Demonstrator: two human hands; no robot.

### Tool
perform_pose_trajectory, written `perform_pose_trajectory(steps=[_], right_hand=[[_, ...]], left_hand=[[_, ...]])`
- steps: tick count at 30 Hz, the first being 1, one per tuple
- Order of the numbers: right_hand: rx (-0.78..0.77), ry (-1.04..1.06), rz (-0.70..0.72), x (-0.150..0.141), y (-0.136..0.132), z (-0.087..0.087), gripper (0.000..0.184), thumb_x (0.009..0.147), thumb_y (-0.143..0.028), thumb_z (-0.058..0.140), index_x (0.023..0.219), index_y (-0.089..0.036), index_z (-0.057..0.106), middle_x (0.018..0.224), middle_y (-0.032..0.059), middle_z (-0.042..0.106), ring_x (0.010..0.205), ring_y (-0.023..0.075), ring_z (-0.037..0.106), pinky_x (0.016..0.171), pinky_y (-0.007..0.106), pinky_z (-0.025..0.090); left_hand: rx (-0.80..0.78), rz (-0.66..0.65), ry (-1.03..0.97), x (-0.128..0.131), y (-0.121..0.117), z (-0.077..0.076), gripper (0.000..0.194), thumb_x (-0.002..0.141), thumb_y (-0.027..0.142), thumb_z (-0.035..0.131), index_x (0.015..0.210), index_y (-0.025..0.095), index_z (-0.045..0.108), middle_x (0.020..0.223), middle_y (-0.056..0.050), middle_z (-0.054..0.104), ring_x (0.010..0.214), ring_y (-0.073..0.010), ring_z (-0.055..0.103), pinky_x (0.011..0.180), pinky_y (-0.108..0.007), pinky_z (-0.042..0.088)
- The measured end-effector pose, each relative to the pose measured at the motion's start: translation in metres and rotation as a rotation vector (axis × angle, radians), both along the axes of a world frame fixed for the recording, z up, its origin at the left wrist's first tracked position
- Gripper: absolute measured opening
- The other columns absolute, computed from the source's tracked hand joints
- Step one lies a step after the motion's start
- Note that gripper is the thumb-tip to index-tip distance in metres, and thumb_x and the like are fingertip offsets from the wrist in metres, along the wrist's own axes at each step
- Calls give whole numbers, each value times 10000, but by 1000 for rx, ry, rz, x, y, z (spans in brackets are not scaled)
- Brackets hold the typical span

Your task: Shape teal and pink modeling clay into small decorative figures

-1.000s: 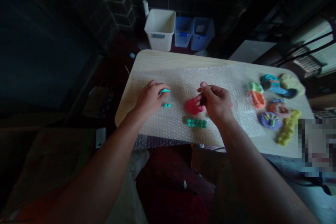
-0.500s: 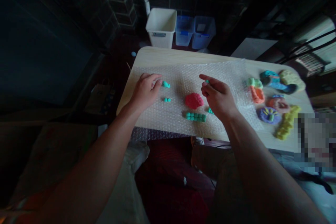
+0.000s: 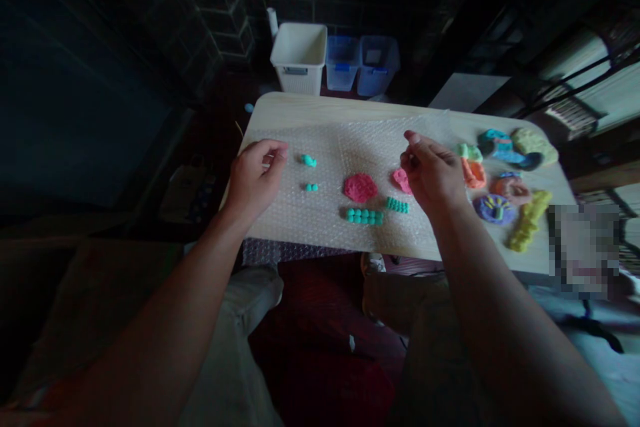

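Note:
My left hand [image 3: 255, 177] hovers over the left edge of the bubble wrap sheet [image 3: 350, 140], fingers curled against the thumb with nothing seen in them. A teal clay piece [image 3: 309, 160] and two tiny teal balls [image 3: 311, 187] lie just right of it. My right hand [image 3: 433, 173] is raised over the wrap's right part, fingertips pinched together; what they hold is hidden. Left of it lie a small pink clay piece [image 3: 401, 180], a flat red clay disc [image 3: 360, 187], a short teal ridged strip [image 3: 397, 205] and a row of teal balls [image 3: 365, 216].
The wooden table [image 3: 280, 110] carries several clay shapes at its right end: an orange piece [image 3: 475, 173], a purple disc [image 3: 493, 208], a yellow strip [image 3: 527, 227], a blue-teal lump [image 3: 500, 147]. On the floor beyond stand a white bin [image 3: 299, 57] and two blue boxes [image 3: 357, 63].
My left hand let go of the teal piece and drew back to the left. My right hand lifted off the red disc and moved right, uncovering the pink piece and the short teal strip.

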State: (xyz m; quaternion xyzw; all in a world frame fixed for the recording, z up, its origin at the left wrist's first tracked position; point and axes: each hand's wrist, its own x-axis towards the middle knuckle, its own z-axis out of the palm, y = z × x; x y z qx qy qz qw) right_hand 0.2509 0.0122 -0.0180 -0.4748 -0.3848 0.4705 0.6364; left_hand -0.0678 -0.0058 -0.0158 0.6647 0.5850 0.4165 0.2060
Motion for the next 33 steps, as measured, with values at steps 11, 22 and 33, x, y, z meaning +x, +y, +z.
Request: perform_pose_trajectory(steps=[11,22,33], right_hand=[[-91,14,58,1,0,-3,409,895,-598,828,846,-216,689,798,58,786,785,212,812,758,341,687],[-81,32,90,-14,6,-2,349,684,-361,1025,822,-229,733,782,-7,789,712,143,777,639,242,638],[-143,18,162,-14,3,-1,289,868,-469,873,903,-221,729,871,50,825,803,191,819,729,301,665]], left_hand=[[-16,-13,-27,20,17,2,193,984,309,636,1075,208,774,1014,-59,796,883,-196,730,751,-284,578],[-39,-6,-42,10,17,5,173,959,295,663,1068,219,773,997,-52,806,864,-194,734,746,-289,586],[-48,2,-40,1,15,2,169,959,296,675,1081,220,766,992,-44,795,861,-191,727,765,-290,587]])
